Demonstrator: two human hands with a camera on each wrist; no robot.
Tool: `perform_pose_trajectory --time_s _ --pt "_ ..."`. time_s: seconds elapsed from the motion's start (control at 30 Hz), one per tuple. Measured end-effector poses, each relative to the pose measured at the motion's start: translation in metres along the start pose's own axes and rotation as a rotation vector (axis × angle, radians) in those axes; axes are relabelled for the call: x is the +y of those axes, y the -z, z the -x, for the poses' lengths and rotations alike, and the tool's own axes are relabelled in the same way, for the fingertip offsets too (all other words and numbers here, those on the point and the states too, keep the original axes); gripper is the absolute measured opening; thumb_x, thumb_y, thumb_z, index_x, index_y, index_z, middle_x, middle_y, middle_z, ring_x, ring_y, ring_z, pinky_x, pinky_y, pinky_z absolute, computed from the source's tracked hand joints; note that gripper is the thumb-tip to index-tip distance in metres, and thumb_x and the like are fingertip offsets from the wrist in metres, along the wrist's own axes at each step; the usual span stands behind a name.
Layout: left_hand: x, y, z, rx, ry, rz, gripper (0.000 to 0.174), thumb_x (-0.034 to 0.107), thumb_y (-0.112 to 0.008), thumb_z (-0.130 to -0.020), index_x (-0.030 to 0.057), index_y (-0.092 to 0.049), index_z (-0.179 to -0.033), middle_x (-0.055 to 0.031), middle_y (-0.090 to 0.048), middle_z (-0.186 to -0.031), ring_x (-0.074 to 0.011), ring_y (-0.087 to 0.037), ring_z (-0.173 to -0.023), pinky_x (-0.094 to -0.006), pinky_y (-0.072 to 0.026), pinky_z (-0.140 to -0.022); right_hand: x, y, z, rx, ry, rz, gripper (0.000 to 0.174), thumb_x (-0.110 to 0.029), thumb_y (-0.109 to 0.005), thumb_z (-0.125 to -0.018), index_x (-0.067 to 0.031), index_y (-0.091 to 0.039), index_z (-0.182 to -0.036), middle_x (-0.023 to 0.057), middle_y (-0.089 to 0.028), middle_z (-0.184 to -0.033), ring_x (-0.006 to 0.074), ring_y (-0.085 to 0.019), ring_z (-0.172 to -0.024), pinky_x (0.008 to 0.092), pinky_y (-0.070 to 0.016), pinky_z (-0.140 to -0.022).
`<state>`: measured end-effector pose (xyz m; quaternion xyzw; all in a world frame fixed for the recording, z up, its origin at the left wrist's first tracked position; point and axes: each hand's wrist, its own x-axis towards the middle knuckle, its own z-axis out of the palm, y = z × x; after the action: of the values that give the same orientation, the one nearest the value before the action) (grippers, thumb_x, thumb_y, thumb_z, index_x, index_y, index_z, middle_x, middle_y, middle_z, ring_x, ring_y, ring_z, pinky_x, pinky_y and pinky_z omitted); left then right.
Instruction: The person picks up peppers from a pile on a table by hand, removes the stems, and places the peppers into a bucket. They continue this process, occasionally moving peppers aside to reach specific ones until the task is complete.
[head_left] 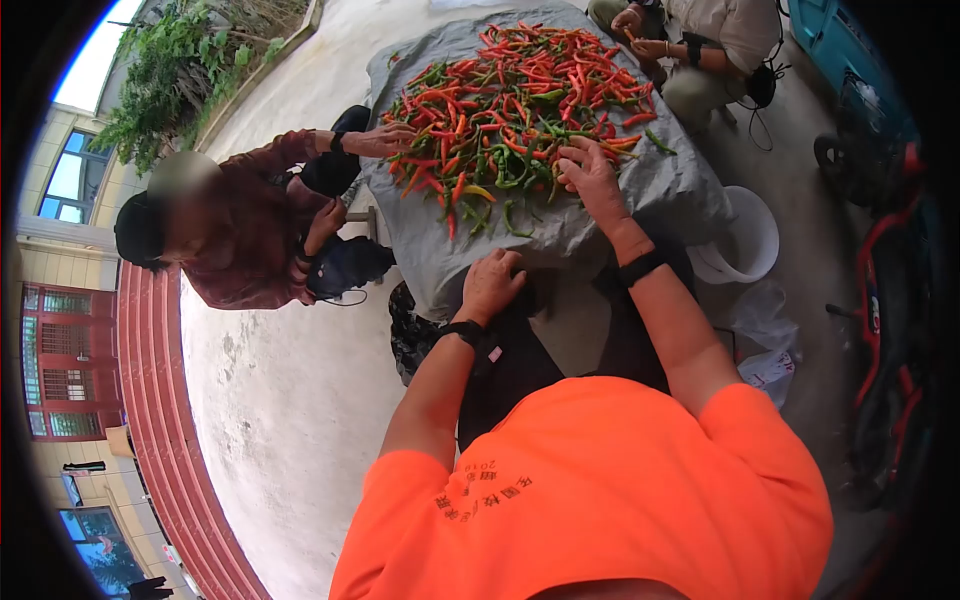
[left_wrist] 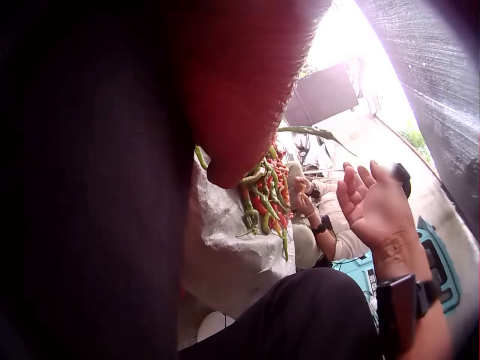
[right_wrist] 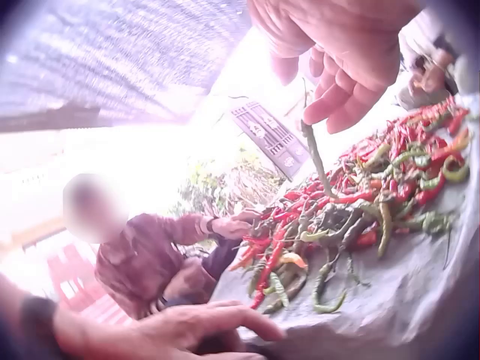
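My right hand hovers over the near edge of a big heap of red and green chili peppers. Beside its fingertips a green chili pepper hangs above the heap, stem end toward the hand. The left wrist view shows that hand's palm with fingers loosely spread, and a small gap to the stem of the green chili. At the front edge of the grey sheet lies my left hand, its fingers relaxed and extended in the right wrist view, with nothing in them.
On the left, a person in a dark red shirt reaches into the heap. Another person sits at the far right, hands raised. A white bucket and a plastic bag stand right of my legs, with a red vehicle farther right.
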<state>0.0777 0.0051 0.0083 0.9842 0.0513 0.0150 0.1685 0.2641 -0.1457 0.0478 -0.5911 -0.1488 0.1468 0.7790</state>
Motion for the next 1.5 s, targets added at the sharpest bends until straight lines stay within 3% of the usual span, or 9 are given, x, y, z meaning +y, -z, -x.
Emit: perform_pose_trajectory --time_s 0.17,0.33,0.43,0.53,0.73,0.93,1.23,1.33,1.5 --pt "0.002 -0.007 -0.023 -0.059 0.215 0.034 0.042 0.029 -0.057 -0.082 0.0153 -0.052 -0.121 -0.0120 -0.046 -0.127 -0.0331 -0.056 -0.101 -0.0428 -0.0452 -0.086 0.048 0.031 0.006 0.059 -0.480 0.089 0.030 -0.018 -0.058 -0.084 -0.0066 -0.053 -0.112 0.0039 -0.061 -0.099 0.0103 -0.060 -0.070 0.0247 -0.0468 -0.060" --pt "-0.005 -0.020 -0.063 -0.201 0.411 0.052 0.057 0.038 -0.054 -0.083 0.0161 -0.040 -0.135 -0.0193 -0.026 -0.145 -0.0374 -0.049 -0.116 -0.0431 -0.0427 -0.093 0.054 0.035 0.003 -0.035 -0.491 0.040 0.026 -0.022 -0.056 -0.087 -0.0077 -0.054 -0.109 0.0013 -0.062 -0.094 0.0087 -0.059 -0.072 0.0229 -0.0466 -0.061" --pt "-0.021 -0.047 -0.081 -0.144 0.467 0.032 0.058 0.037 -0.054 -0.083 0.0129 -0.040 -0.134 -0.0201 -0.027 -0.144 -0.0378 -0.048 -0.117 -0.0426 -0.0431 -0.092 0.052 0.039 0.001 -0.107 -0.553 0.088 0.025 -0.022 -0.057 -0.086 -0.0078 -0.055 -0.107 0.0004 -0.062 -0.091 0.0082 -0.059 -0.070 0.0218 -0.0452 -0.059" --pt "-0.030 -0.057 -0.096 -0.295 0.470 0.015 0.057 0.032 -0.055 -0.083 0.0065 -0.041 -0.132 -0.0240 -0.030 -0.140 -0.0395 -0.046 -0.119 -0.0417 -0.0407 -0.095 0.053 0.041 -0.001 -0.204 -0.567 0.155 0.026 -0.022 -0.057 -0.085 -0.0069 -0.055 -0.106 0.0007 -0.062 -0.090 0.0082 -0.058 -0.068 0.0218 -0.0446 -0.058" --pt "-0.061 -0.081 -0.099 0.033 0.337 0.141 0.046 0.016 -0.054 -0.082 -0.0045 -0.048 -0.124 -0.0265 -0.041 -0.124 -0.0405 -0.049 -0.110 -0.0396 -0.0411 -0.095 0.063 0.034 -0.004 -0.260 -0.527 0.230 0.025 -0.016 -0.057 -0.080 -0.0026 -0.057 -0.100 0.0047 -0.062 -0.085 0.0118 -0.059 -0.061 0.0263 -0.0461 -0.055" --pt "-0.067 -0.066 -0.084 0.209 0.338 0.452 0.042 0.010 -0.053 -0.079 -0.0044 -0.052 -0.119 -0.0233 -0.044 -0.115 -0.0371 -0.051 -0.102 -0.0378 -0.0433 -0.091 0.063 0.020 -0.004 -0.327 -0.494 0.266 0.023 -0.014 -0.056 -0.079 -0.0005 -0.059 -0.097 0.0068 -0.063 -0.082 0.0140 -0.060 -0.059 0.0293 -0.0482 -0.056" --pt "-0.057 -0.066 -0.082 -0.092 0.332 0.247 0.059 0.006 -0.054 -0.073 0.0270 -0.051 -0.128 -0.0233 -0.042 -0.122 -0.0387 -0.051 -0.106 -0.0388 -0.0433 -0.093 0.086 0.015 0.001 -0.448 -0.399 0.424 0.023 -0.015 -0.058 -0.080 -0.0001 -0.058 -0.098 0.0059 -0.062 -0.082 0.0126 -0.061 -0.062 0.0283 -0.0492 -0.056" --pt "-0.049 -0.066 -0.087 -0.205 0.289 0.067 0.059 0.010 -0.053 -0.076 0.0299 -0.048 -0.131 -0.0260 -0.039 -0.129 -0.0404 -0.048 -0.113 -0.0407 -0.0427 -0.094 0.084 0.015 0.002 -0.457 -0.385 0.457 0.022 -0.015 -0.059 -0.081 0.0000 -0.059 -0.096 0.0059 -0.062 -0.081 0.0128 -0.061 -0.061 0.0285 -0.0494 -0.056" --pt "-0.033 -0.065 -0.090 -0.284 0.352 -0.086 0.047 0.016 -0.048 -0.081 0.0146 -0.049 -0.128 -0.0277 -0.036 -0.134 -0.0416 -0.046 -0.116 -0.0436 -0.0414 -0.096 0.085 0.014 0.004 -0.445 -0.385 0.468 0.018 -0.014 -0.058 -0.078 -0.0018 -0.061 -0.091 0.0103 -0.065 -0.078 0.0185 -0.064 -0.062 0.0329 -0.0509 -0.058"
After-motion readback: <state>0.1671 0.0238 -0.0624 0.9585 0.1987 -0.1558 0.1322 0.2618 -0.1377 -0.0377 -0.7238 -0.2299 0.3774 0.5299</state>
